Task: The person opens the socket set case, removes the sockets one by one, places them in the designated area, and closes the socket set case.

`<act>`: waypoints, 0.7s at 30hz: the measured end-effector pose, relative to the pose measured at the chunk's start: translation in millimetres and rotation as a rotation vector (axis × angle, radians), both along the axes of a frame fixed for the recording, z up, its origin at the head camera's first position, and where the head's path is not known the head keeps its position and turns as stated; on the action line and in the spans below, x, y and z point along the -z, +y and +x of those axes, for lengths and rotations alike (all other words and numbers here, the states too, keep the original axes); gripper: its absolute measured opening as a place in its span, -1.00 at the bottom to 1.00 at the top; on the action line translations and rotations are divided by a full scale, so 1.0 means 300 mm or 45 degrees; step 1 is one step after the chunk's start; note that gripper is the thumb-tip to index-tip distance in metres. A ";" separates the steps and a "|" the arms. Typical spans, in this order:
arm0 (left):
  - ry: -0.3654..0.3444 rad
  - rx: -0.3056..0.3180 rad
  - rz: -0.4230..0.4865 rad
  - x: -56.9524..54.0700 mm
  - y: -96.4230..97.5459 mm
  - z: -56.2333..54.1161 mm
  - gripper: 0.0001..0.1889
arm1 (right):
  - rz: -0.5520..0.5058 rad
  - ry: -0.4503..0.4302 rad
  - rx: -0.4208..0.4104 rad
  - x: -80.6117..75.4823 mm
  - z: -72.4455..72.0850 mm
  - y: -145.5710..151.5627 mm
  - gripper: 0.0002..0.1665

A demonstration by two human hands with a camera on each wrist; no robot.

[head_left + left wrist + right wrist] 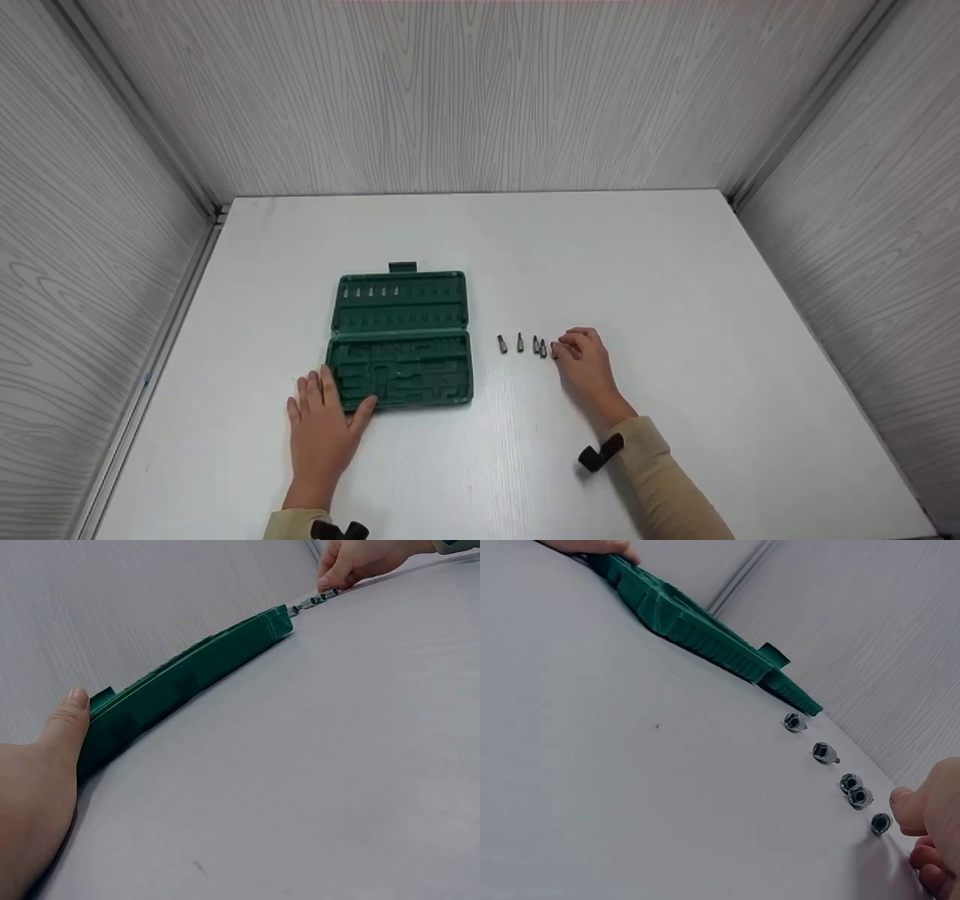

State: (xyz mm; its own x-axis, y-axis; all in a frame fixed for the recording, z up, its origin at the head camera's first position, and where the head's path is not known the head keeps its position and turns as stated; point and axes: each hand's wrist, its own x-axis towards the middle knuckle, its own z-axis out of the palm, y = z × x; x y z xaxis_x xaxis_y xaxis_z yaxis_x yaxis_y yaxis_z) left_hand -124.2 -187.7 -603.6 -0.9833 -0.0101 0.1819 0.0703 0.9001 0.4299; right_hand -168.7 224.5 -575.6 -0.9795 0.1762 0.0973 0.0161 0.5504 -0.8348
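A green tool case [400,332] lies opened flat on the white table, with several small silver bits [370,292] standing in its upper row. At its lower left corner rests my left hand [321,435], fingers along the side and thumb at the front edge; in the left wrist view the thumb [69,720] lies against the case wall. To the right of the case, several metal socket bits [520,343] lie in a row, square sockets facing the right wrist camera. My right hand [589,367] is beside the rightmost socket bit [881,823], fingers loosely bent, thumb close to it.
The white tabletop [637,262] has grey wood-grain panels [465,97] at its back and on both sides. Two bits of the row lie side by side, touching. A black camera mount [601,453] sits on the right wrist, over a tan sleeve.
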 end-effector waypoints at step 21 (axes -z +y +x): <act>0.003 -0.009 0.005 0.000 -0.001 0.003 0.02 | 0.067 0.181 -0.238 -0.067 -0.069 -0.166 -0.76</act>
State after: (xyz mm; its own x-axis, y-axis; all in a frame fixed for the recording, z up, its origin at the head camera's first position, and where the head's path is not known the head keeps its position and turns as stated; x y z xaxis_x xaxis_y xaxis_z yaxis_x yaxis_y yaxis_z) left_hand -123.2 -188.0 -603.7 -0.9827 -0.0180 0.1841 0.0648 0.8989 0.4334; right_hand -189.4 174.6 -555.4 -0.9704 -0.0158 0.2409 -0.2059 0.5752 -0.7917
